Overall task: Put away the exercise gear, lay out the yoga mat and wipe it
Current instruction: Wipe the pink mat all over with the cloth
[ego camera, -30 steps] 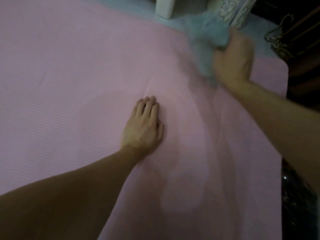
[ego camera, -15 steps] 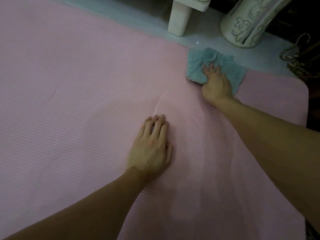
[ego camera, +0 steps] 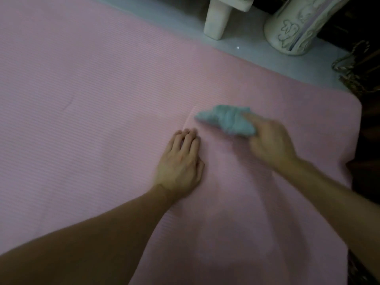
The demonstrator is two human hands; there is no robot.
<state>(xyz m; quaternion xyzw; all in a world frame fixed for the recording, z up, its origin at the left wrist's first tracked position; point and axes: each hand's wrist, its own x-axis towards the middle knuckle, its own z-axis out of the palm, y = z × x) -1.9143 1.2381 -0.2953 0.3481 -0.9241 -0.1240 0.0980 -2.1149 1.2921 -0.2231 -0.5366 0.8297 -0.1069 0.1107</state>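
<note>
A pink ribbed yoga mat (ego camera: 92, 95) lies flat on the floor and fills most of the view. My left hand (ego camera: 180, 163) rests palm down on the mat near its middle, fingers straight and together. Just to the right, my right hand (ego camera: 269, 142) grips a bunched light-blue cloth (ego camera: 228, 120) and presses it onto the mat. The right hand is blurred by motion. The cloth sits a short way right of my left fingertips.
Beyond the mat's far edge is pale floor with a white furniture leg (ego camera: 216, 19) and a white ornate round base (ego camera: 296, 27). Dark metal scrollwork (ego camera: 355, 68) stands at the right, past the mat's rounded corner (ego camera: 353, 103).
My right hand has dragged the cloth from the mat's far edge toward me, close to my left fingertips, and the cloth is more bunched. The left hand has stayed flat on the mat.
</note>
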